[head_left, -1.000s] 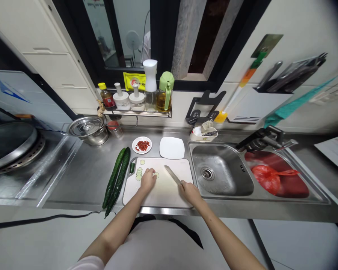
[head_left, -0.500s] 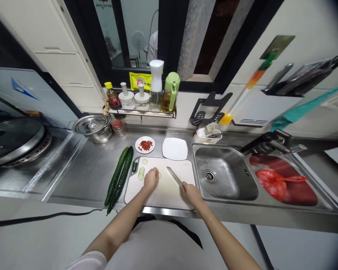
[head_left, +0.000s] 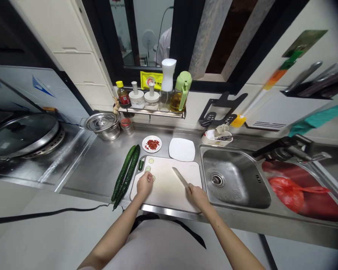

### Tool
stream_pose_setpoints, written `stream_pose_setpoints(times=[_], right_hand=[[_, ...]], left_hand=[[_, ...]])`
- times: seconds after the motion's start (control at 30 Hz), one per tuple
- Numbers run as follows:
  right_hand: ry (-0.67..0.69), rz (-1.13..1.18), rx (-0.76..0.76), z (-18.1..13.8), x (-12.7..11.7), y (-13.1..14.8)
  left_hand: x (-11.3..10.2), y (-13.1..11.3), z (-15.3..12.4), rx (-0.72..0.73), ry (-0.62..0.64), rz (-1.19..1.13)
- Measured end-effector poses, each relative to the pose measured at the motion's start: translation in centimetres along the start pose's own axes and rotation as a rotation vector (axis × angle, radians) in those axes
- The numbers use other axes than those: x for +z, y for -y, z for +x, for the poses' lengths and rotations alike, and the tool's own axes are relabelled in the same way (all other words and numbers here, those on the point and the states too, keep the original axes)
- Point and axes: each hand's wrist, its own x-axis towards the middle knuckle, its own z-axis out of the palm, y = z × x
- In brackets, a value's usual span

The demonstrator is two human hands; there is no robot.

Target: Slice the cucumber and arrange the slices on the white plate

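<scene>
A white cutting board (head_left: pixel 169 187) lies on the steel counter (head_left: pixel 101 168). My left hand (head_left: pixel 144 184) rests curled over the row of cucumber slices (head_left: pixel 149 170) near the board's left side, fingers closed on them. My right hand (head_left: pixel 197 195) grips the handle of a kitchen knife (head_left: pixel 180 177), whose blade points up and left above the bare middle of the board. Two whole cucumbers (head_left: pixel 126 174) lie side by side just left of the board. A short cucumber end (head_left: pixel 141 164) sits at the board's top left corner.
Behind the board stand a small plate of red chilli pieces (head_left: pixel 151 144) and an empty white plate (head_left: pixel 181 149). A sink (head_left: pixel 233 180) is at the right, then a basin with a red bag (head_left: pixel 290 187). A lidded pot (head_left: pixel 103 125) and a condiment shelf (head_left: pixel 152 101) are at the back.
My left hand has slid left and toward me from the single slice to the row of slices. The knife hand stays in place. The view has shifted leftward.
</scene>
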Motion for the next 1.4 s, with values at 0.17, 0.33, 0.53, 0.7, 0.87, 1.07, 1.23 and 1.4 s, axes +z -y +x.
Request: stream_pose_setpoints(times=[0.17,0.33,0.53,0.7,0.87,1.07,1.23,1.4], right_hand=[[-0.014,0.009,-0.004,0.1,0.1,-0.1],[-0.022,0.004,-0.006,0.1,0.2,-0.1],[-0.024,0.001,0.001,0.1,0.2,0.0],[-0.012,0.003,0.002,0.1,0.1,0.0],[-0.016,-0.002,0.001,0.0,0.0,0.1],[-0.012,0.012,0.005,-0.1,-0.1,0.1],[-0.01,0.027,0.003,-0.1,-0.2,0.1],[-0.013,0.025,0.007,0.1,0.0,0.0]], left_hand=[[-1.1,1.6,0.2,-0.037,-0.056,0.002],[-1.8,2.1,0.6,-0.045,-0.071,0.026],[-1.8,2.6,0.7,-0.035,-0.086,0.047],[-1.7,2.8,0.9,-0.04,-0.088,0.084],[-1.6,2.8,1.1,-0.013,-0.089,0.11],[-1.6,2.9,1.4,-0.014,-0.083,0.12],[-1.7,1.8,2.4,0.053,-0.097,0.135],[-2.4,-0.7,4.8,0.144,-0.095,0.263]])
